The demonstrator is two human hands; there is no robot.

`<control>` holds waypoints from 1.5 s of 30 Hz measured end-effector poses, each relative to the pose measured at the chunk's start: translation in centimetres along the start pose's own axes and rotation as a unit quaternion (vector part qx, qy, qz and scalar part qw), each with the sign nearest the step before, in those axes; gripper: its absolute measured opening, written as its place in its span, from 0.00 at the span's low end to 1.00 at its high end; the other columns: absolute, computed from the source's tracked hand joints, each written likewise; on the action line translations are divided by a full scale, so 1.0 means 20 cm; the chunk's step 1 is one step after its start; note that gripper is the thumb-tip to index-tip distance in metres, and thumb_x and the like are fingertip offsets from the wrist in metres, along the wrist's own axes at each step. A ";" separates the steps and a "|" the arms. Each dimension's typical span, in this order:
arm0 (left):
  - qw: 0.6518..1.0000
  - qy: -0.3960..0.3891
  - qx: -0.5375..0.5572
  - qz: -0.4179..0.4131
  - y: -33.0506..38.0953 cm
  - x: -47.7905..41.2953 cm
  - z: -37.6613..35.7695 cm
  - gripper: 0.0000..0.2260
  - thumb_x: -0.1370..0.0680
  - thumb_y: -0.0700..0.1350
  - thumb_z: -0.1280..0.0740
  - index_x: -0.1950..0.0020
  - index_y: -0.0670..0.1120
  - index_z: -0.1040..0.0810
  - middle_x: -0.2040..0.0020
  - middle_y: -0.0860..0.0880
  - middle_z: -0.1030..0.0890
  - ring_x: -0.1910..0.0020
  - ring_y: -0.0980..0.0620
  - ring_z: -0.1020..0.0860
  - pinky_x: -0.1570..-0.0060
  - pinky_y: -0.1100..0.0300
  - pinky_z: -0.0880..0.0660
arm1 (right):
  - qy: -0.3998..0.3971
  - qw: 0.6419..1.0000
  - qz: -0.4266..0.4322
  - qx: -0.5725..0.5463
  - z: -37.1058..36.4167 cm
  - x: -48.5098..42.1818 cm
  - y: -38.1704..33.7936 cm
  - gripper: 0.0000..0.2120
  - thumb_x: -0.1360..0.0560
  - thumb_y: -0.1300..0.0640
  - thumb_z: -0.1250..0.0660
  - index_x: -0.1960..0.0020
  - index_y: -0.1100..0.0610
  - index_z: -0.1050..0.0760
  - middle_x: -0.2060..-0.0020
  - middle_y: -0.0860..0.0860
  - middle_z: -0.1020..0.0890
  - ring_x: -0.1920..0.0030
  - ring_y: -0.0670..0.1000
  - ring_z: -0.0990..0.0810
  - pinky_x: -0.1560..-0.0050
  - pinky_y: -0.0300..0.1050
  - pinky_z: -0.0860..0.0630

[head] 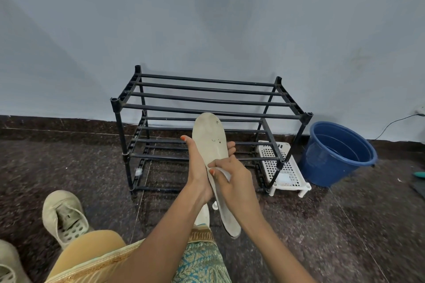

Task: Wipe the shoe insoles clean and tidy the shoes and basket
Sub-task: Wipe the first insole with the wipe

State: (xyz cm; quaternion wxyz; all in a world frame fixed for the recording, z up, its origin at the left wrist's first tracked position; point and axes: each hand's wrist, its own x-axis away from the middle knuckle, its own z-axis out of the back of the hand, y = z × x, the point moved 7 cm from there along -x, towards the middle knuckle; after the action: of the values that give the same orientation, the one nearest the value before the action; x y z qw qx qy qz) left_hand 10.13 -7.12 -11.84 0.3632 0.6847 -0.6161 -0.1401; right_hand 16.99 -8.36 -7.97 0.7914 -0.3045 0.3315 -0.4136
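A long off-white insole [210, 138] stands nearly upright in front of me, with a few dark specks near its toe end. My left hand [197, 167] grips it from behind at the middle, thumb on the left edge and fingertips showing at the right edge. My right hand [232, 177] pinches a small white wipe [224, 173] and presses it against the insole's lower half. A beige shoe [63, 216] lies on the floor at the lower left, and part of a second shoe [9, 264] shows at the bottom left corner. A white perforated basket [285, 167] sits on the floor at the rack's right end.
A black two-tier shoe rack [207, 99] stands against the blue wall. A blue bucket [335, 151] sits right of it. A small white object [215, 205] lies on the dark speckled floor beneath my hands. My knees in patterned cloth fill the bottom.
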 end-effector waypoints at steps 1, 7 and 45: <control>1.000 0.006 -0.002 -0.005 0.00 0.00 0.00 0.44 0.28 0.73 0.62 0.56 0.41 0.18 0.58 0.43 0.16 0.60 0.48 0.18 0.57 0.56 0.22 | -0.004 1.000 -0.001 -0.013 0.00 0.01 -0.01 0.07 0.26 0.64 0.36 0.52 0.58 0.20 0.54 0.52 0.22 0.51 0.49 0.25 0.49 0.38 0.30; 1.000 0.009 -0.025 0.006 0.00 0.00 0.01 0.44 0.28 0.72 0.63 0.54 0.40 0.19 0.58 0.43 0.16 0.61 0.48 0.18 0.60 0.58 0.21 | 0.004 1.000 0.000 -0.003 0.02 0.02 -0.01 0.07 0.26 0.64 0.36 0.52 0.57 0.20 0.54 0.52 0.22 0.51 0.48 0.25 0.50 0.35 0.31; 0.999 -0.011 -0.022 0.039 -0.05 0.02 -0.02 0.26 0.23 0.63 0.45 0.46 0.42 0.21 0.57 0.43 0.16 0.60 0.47 0.17 0.61 0.55 0.20 | 0.085 0.986 0.035 0.136 0.11 -0.08 0.04 0.07 0.26 0.63 0.35 0.50 0.59 0.21 0.54 0.50 0.27 0.48 0.50 0.27 0.53 0.43 0.25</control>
State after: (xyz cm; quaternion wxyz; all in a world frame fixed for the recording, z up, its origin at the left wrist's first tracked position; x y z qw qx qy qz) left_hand 11.08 -7.41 -12.13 0.3762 0.6504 -0.6433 -0.1471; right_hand 18.27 -6.12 -6.89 0.8084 -0.1454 0.3490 -0.4512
